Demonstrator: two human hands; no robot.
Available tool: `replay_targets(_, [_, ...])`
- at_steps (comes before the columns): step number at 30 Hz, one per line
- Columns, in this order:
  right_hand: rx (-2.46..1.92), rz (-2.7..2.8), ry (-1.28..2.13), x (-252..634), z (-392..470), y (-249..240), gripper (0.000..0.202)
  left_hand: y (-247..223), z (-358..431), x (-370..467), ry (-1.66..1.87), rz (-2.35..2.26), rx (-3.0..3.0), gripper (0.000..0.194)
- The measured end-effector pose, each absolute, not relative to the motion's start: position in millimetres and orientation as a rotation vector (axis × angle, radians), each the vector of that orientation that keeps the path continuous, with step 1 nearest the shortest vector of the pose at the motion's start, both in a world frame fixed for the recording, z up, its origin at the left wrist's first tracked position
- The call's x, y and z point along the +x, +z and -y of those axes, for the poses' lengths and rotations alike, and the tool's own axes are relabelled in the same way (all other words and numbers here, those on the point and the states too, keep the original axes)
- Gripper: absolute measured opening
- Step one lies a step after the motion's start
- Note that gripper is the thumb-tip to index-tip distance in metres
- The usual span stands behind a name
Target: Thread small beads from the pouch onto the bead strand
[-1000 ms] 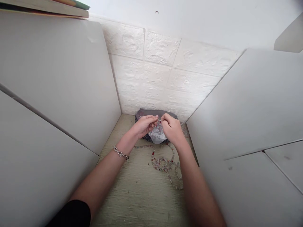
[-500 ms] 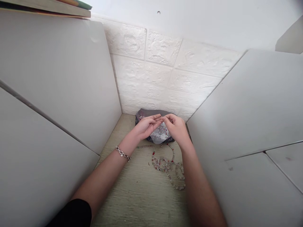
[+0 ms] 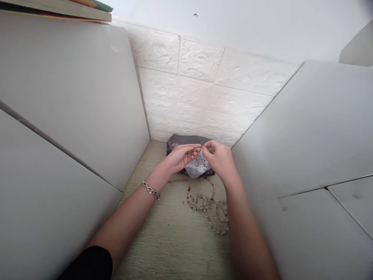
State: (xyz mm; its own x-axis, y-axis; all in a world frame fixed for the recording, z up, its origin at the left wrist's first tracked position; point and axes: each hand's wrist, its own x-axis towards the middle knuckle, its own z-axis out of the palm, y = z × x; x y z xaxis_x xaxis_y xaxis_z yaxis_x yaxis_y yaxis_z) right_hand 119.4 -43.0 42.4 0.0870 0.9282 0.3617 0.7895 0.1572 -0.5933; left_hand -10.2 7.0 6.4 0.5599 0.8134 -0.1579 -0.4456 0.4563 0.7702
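Above an unfolded bag (image 3: 196,169) of small loose beads, my two hands meet almost fingertip to fingertip. My left hand (image 3: 183,156) has its palm turned sideways, the lower fingers curled and the tips drawn together. My right hand (image 3: 218,156) pinches thumb and forefinger right beside those tips. Whatever lies in either pinch is too small to make out. A long string of beads (image 3: 201,204), mostly pale with some red, lies in loops on the greenish surface in front of the bag and runs up toward it, partly behind my right forearm.
Grey-white panels rise on the left (image 3: 72,93) and on the right (image 3: 303,128), making a narrow space. A white brick-patterned wall (image 3: 189,89) closes it at the back. Books (image 3: 58,9) lie on top of the left panel. A chain bracelet (image 3: 150,189) circles my left wrist.
The lower fingers of my left hand have curled in. My right hand has shifted slightly right, opening a small gap between the fingertips. Bag and bead string lie as before.
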Motion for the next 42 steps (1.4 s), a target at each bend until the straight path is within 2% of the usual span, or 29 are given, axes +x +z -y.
replay_targets(4, [-1.661,1.752,0.186,121.4,43.6,41.8,0.016,6.4,-7.2,-12.9,0.785,-0.540,0.757,0.019])
replay_targets(9, [-1.663,1.826,0.130,122.6,45.4,43.7,0.017,4.4,-7.1,-14.5,0.778,-0.518,0.744,0.006])
replay_targets(25, [-1.674,1.857,0.169,117.9,48.4,47.2,0.014,3.1,-10.8,-13.9,0.809,-0.485,0.489,0.005])
replay_targets(33, [-1.660,1.859,0.152,114.9,49.1,48.9,0.014,3.3,-8.6,-11.1,0.812,-0.494,0.467,0.011])
replay_targets(42, [-1.659,1.874,0.171,112.9,50.7,50.3,0.015,-3.6,-10.8,-12.5,0.775,-0.414,0.533,0.004])
